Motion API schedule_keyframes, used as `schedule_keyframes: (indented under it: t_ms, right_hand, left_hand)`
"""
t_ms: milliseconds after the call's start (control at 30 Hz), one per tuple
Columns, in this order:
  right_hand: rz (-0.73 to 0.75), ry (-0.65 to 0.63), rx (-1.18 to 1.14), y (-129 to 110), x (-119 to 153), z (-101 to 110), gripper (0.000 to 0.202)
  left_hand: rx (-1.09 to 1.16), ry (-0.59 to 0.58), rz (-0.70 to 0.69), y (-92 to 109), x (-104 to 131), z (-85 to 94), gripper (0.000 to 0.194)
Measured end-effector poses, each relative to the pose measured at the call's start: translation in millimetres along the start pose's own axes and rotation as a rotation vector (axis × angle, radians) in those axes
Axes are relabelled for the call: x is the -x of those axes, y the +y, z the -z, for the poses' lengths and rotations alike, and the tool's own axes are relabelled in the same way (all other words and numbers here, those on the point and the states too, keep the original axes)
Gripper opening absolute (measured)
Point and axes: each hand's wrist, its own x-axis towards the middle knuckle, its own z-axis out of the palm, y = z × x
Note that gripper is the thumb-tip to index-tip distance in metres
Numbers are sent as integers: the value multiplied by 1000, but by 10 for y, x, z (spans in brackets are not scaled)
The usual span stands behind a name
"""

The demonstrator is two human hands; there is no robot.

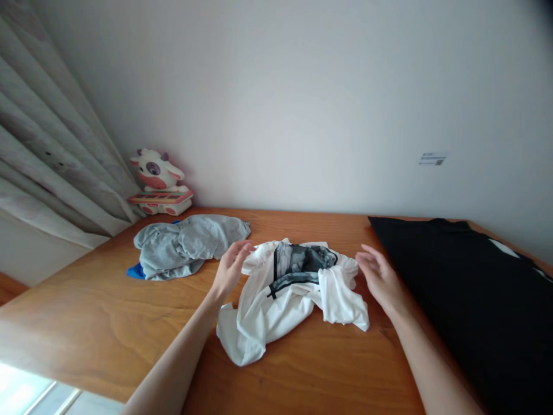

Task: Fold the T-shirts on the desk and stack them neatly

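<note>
A white T-shirt with a dark grey print lies crumpled on the wooden table. Black lines border the print, and one ends in a small cross. At the shirt's upper left edge is my left hand, its fingers stretched out and not closed on the cloth; whether it touches the shirt I cannot tell. My right hand hovers just off the shirt's right side, fingers apart and holding nothing.
A bunched grey garment with blue parts lies at the left. Behind it stands a toy cow with a keyboard. Black cloth is spread flat at the right. The wooden table meets a white wall; a curtain hangs at left.
</note>
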Motion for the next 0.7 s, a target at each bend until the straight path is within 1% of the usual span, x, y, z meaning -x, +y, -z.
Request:
schedule_keyframes:
  t_ms: [33,67,133,167,200,267,333,367,400,467,500,533,600,633,667,700]
  right_hand:
    - [26,-26,71,48,9,-31,69]
    - [59,-72,137,93,21,-56,71]
    - [150,-191,243,158,47,-86,65]
    - [195,-248,284,172,60,-92,58]
    - [228,-301,317,167,71,-95,50]
    - [256,-388,348,102,95,-92,37]
    - [265,-446,347,-23,122,-78,24]
    - [262,-461,355,-92,136,-69,24]
    - [243,-464,378,-155,150,-61,33]
    - [185,-432,451,-232,175,-55,54]
    - [171,-407,474,-239,185,-62,56]
    - [180,-382,480,-224,192,-77,54]
    - [245,-327,480,-151,199,-124,43]
    - [275,-305,488,-107,199,-151,42]
    - [290,-296,505,-67,198,-176,44]
    - [291,-305,522,-38,197,-195,45]
  left_hand:
    - [-121,-24,-53,-41,25,-30,50]
    - [-240,-75,-92,-83,53,-61,55]
    - [-432,-214,-140,-157,110,-118,68]
    - [-502,-290,-157,-180,131,-140,68]
    - [-554,-364,-175,-191,146,-155,63]
    - [-610,-477,-222,-172,155,-163,41]
    - [-608,-531,-269,-111,144,-140,19]
    - [-590,-550,-276,-76,137,-120,14]
    - [-562,-567,-263,-43,130,-101,19]
    - [-494,-560,-198,-5,125,-76,40]
    - [-469,-516,-175,-5,126,-76,45]
    - [-460,-450,-174,-17,129,-86,45]
    - [-488,-298,-212,-67,137,-127,34]
    - [-513,-242,-227,-98,140,-151,32]
    - [-536,-207,-224,-126,142,-173,37]
    - [-551,-196,-205,-148,141,-189,42]
